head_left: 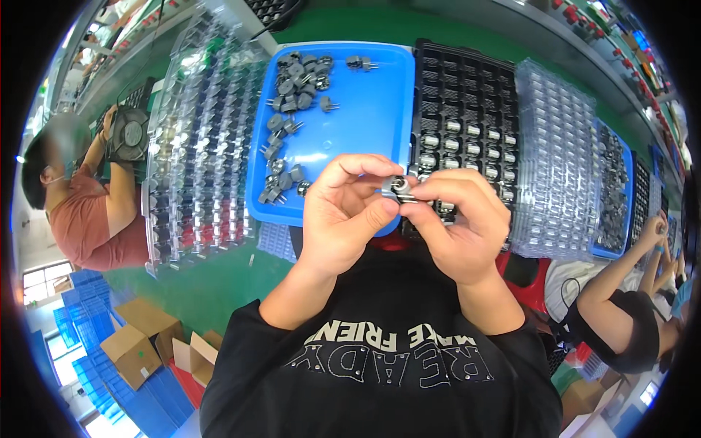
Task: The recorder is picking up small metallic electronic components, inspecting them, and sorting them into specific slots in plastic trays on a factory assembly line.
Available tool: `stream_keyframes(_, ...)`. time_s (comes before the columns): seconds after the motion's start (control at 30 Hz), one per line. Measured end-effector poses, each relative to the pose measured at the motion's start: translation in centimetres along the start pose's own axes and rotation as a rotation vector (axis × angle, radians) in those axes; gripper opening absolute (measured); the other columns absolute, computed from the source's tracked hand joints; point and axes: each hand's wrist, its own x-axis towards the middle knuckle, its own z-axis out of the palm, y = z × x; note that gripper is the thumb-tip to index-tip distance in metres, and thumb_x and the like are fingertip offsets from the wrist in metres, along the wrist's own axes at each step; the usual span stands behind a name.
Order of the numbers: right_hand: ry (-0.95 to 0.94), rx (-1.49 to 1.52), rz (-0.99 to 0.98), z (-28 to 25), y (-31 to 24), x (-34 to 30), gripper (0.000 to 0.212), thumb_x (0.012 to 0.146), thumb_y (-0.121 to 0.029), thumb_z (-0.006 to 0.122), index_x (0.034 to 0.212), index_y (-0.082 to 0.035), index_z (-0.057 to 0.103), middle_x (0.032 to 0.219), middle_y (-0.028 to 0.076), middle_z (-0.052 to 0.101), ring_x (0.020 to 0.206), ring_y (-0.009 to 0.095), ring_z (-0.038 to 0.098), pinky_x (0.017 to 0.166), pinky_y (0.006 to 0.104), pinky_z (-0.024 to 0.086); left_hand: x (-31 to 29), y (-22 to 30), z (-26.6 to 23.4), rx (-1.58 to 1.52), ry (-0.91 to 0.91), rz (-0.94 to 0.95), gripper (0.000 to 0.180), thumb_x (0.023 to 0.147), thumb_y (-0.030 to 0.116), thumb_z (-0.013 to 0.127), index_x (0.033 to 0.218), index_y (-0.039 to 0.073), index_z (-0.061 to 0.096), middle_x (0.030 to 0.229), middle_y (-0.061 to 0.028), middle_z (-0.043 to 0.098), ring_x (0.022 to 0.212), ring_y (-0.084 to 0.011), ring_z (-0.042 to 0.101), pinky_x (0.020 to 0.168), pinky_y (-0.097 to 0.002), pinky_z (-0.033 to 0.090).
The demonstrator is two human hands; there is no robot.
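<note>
In front of my chest, just over the near edge of a blue tray [358, 139], both hands meet at a small round grey part with metal pins [398, 186]. My left hand [339, 215] pinches its left side between thumb and fingers. On the other side, my right hand [464, 219] is closed, thumb and index finger gripping the part near its pins. Fingertips hide much of it. Several similar grey parts with pins [298, 79] lie loose along the tray's left side and at its top. A black compartment tray [467, 95] right of it holds rows of shiny metal cylinders [473, 131].
Stacked clear plastic trays [204, 146] stand left of the blue tray; more clear trays [558, 160] are at the right. Beyond those is another blue tray of dark parts [613, 190]. A person [95, 197] sits at left near a black fan [131, 135]. Cardboard boxes [142, 343] stand lower left.
</note>
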Motion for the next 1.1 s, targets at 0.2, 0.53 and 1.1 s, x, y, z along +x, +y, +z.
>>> stream_keyframes(0.2, -0.261, 0.072, 0.442, -1.0, 2.3, 1.6, 0.009, 0.081, 0.000, 0.075, 0.088, 0.002, 0.069, 0.086, 0.007, 0.065, 0.075, 0.013, 0.066, 0.068, 0.0256, 0.055, 1.4, 0.5, -1.8, 0.739, 0.032, -0.107, 0.041, 0.084, -0.003, 0.075, 0.123, 0.000, 0.063, 0.121, -0.0130, 0.066, 0.107, -0.0227, 0.068, 0.093, -0.0359, 0.057)
stream_keyframes(0.53, -0.453, -0.927, 0.209, 1.5, 9.4, 6.2, 0.012, 0.084, -0.010, 0.064, 0.089, -0.002, 0.071, 0.093, 0.018, 0.068, 0.093, 0.038, 0.070, 0.078, 0.0480, 0.058, 5.8, 1.4, -10.2, 1.840, 0.157, -0.074, 0.039, 0.082, 0.008, 0.076, 0.120, 0.000, 0.066, 0.126, -0.0205, 0.060, 0.116, -0.0392, 0.059, 0.100, -0.0437, 0.049)
stream_keyframes(1.1, 0.170, -1.197, 0.744, -29.1, 18.7, 6.6, 0.050, 0.081, -0.039, 0.080, 0.111, -0.001, 0.069, 0.111, 0.023, 0.072, 0.107, 0.039, 0.068, 0.092, 0.0456, 0.053, 4.0, 1.6, -6.2, 1.427, 0.038, 0.131, 0.016, 0.091, 0.003, 0.066, 0.106, 0.003, 0.070, 0.095, -0.0143, 0.068, 0.077, -0.0260, 0.064, 0.073, -0.0357, 0.052)
